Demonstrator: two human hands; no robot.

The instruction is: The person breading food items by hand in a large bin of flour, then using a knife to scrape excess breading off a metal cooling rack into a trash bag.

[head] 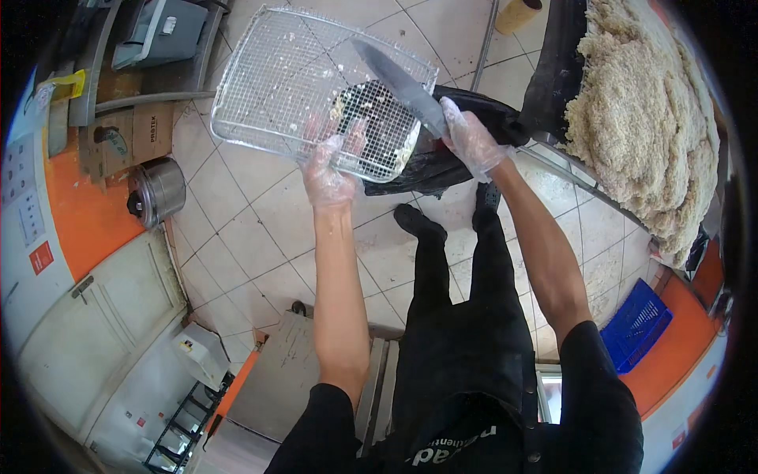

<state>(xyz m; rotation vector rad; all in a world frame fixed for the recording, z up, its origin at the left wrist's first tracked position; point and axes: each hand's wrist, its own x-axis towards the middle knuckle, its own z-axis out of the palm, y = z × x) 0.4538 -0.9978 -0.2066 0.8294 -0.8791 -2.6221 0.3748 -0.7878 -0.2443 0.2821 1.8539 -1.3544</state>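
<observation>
My left hand [330,172], in a clear plastic glove, grips the near rim of a wire mesh basket [266,83]. Pale crumbs cling to its mesh. In my right hand [474,139], gloved the same way, is a broad flat metal blade [402,83], which lies over the basket's right part; its handle is hidden in the hand. Beneath the basket's right side, a black plastic bag [408,172] hangs open, with dark and pale scraps seen through the mesh.
A large mound of pale crumb coating [642,118] lies on a counter at the right, beside a metal rail. A steel pot [157,192] and cardboard boxes [127,139] are at the left. A blue plastic basket [636,326] stands at the lower right. Tiled floor [260,219] lies below.
</observation>
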